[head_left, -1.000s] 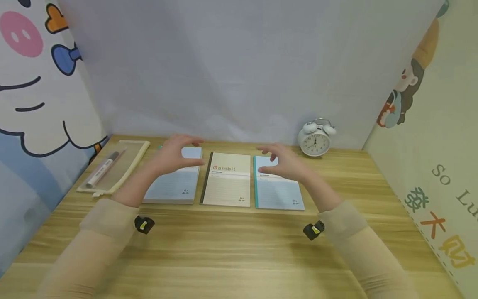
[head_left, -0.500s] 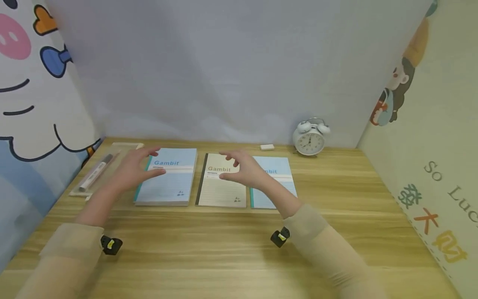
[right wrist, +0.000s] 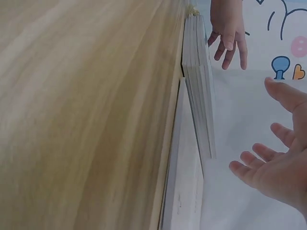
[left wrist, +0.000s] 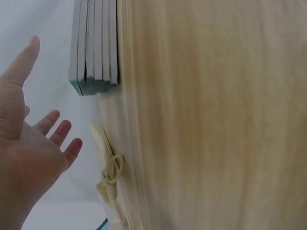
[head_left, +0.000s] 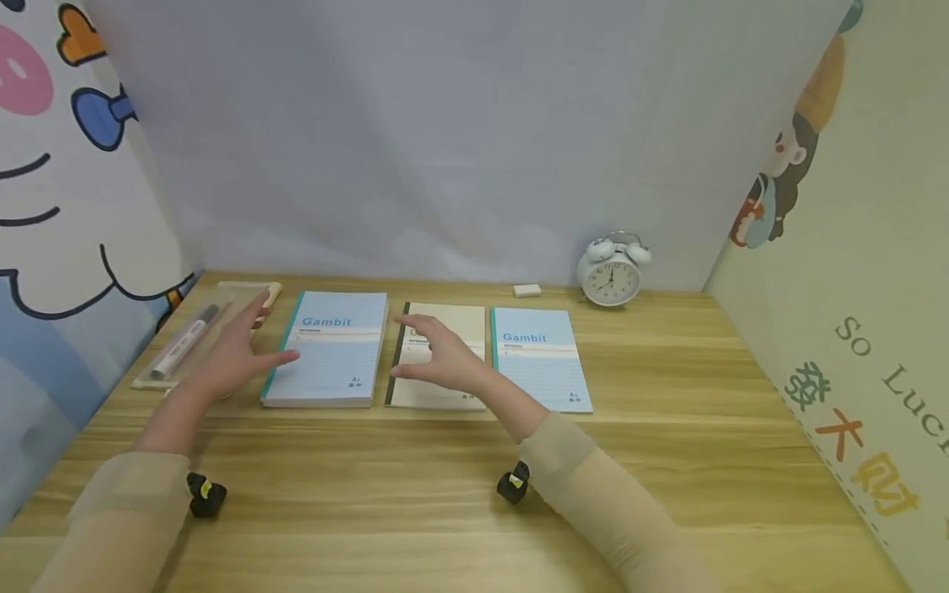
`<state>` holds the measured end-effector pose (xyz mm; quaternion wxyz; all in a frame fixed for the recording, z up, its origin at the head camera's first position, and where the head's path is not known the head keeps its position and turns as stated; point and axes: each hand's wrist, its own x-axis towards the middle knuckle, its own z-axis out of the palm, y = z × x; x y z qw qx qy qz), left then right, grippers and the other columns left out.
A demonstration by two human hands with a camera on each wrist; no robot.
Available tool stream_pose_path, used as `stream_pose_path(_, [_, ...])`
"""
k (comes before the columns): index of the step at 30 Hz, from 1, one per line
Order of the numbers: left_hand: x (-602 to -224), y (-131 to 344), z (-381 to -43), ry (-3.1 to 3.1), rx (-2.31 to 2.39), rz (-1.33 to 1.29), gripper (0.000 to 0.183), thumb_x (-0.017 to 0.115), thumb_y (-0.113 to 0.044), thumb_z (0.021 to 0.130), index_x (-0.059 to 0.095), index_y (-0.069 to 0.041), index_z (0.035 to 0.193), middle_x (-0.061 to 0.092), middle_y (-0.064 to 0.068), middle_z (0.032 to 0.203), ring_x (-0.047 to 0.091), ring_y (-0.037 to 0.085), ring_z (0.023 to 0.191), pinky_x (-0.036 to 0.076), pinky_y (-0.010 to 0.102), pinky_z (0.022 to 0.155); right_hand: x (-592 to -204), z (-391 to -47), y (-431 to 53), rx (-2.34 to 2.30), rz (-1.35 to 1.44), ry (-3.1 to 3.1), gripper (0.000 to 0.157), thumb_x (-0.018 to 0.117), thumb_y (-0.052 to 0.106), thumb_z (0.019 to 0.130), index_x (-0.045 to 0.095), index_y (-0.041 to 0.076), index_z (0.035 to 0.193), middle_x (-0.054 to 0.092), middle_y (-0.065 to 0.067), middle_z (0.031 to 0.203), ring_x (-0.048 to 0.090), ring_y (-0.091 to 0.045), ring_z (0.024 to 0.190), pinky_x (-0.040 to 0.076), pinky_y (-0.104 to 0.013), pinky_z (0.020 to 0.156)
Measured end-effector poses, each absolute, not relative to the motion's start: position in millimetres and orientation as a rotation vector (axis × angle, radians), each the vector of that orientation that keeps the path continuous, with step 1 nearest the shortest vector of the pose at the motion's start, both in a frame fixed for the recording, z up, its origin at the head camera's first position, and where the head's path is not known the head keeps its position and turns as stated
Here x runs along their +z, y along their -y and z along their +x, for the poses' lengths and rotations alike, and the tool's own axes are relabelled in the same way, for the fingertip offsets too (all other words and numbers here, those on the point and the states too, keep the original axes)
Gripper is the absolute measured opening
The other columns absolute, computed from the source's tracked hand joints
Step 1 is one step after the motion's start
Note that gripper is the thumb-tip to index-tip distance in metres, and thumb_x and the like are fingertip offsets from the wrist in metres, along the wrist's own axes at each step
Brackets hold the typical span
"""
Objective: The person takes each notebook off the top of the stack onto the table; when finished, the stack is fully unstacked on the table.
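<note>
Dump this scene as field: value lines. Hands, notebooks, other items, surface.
left hand: raised near blue notebook stack, holding nothing
right hand: raised over cream notebook, holding nothing
notebook row: stack left, cream middle, thin blue notebook right
pouch: far left, marker in or on it, can't tell which
alarm clock: back right, small white block left of it
surface: wooden table

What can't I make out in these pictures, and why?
Head view: most of the title on the dark-spined beige paper notebook, behind the right grip.
Head view: lettering on the white grey-capped marker, too small.
Left wrist view: one end of the thick blue notebook stack, cut off by the top edge.
</note>
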<state>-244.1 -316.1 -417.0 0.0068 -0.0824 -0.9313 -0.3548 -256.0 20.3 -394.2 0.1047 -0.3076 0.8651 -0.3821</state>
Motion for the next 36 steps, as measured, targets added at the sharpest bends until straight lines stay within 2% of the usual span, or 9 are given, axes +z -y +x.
stream_pose_path(5, [-425,323,-246,3.092,-1.102,-0.225,0.118,0.068,-0.054,0.080,-0.020,-0.016,0.149,0.016,0.031,0.150,0.017,0.052,0.135,0.020,0.068,0.102,-406,-259,-9,-1.135,-0.881,-2.496,0.078,0.071,0.033,0.085,0.028,0.021,0.149,0.029,-0.003,0.153,0.033,-0.023,0.137,0.035,-0.041,0.107])
stream_pose_path(10, [-433,328,-247,3.161,-1.121,-0.246,0.118,0.067,-0.055,0.081,-0.019,-0.011,0.149,0.021,0.032,0.148,0.017,0.051,0.136,0.018,0.066,0.104,-414,-261,3,-1.082,-0.867,-2.486,0.079,0.071,0.035,0.084,0.028,0.021,0.149,0.029,-0.004,0.153,0.030,-0.024,0.139,0.030,-0.042,0.110])
stream_pose_path(18, [-436,333,-249,3.161,-1.095,-0.305,0.108,0.067,-0.049,0.084,-0.004,-0.004,0.151,0.028,0.033,0.145,0.022,0.049,0.134,0.020,0.066,0.104,-425,-265,22,-0.977,-0.892,-2.492,0.083,0.072,0.034,0.084,0.025,0.016,0.150,0.026,-0.005,0.154,0.026,-0.022,0.141,0.025,-0.036,0.113])
stream_pose_path(25, [-436,333,-248,3.146,-1.081,-0.358,0.093,0.066,-0.047,0.085,0.017,-0.004,0.151,0.032,0.030,0.144,0.023,0.048,0.135,0.021,0.064,0.104,-428,-267,32,-0.835,-0.926,-2.515,0.083,0.069,0.035,0.086,0.023,0.010,0.150,0.023,-0.012,0.155,0.022,-0.023,0.142,0.021,-0.031,0.115])
stream_pose_path(36, [-435,333,-251,3.152,-1.209,-0.291,0.095,0.068,-0.047,0.084,0.016,-0.005,0.151,0.031,0.029,0.144,0.022,0.048,0.134,0.020,0.065,0.104,-427,-266,33,-0.851,-0.853,-2.482,0.083,0.069,0.036,0.086,0.024,0.009,0.150,0.016,-0.014,0.156,0.019,-0.026,0.143,0.021,-0.036,0.115])
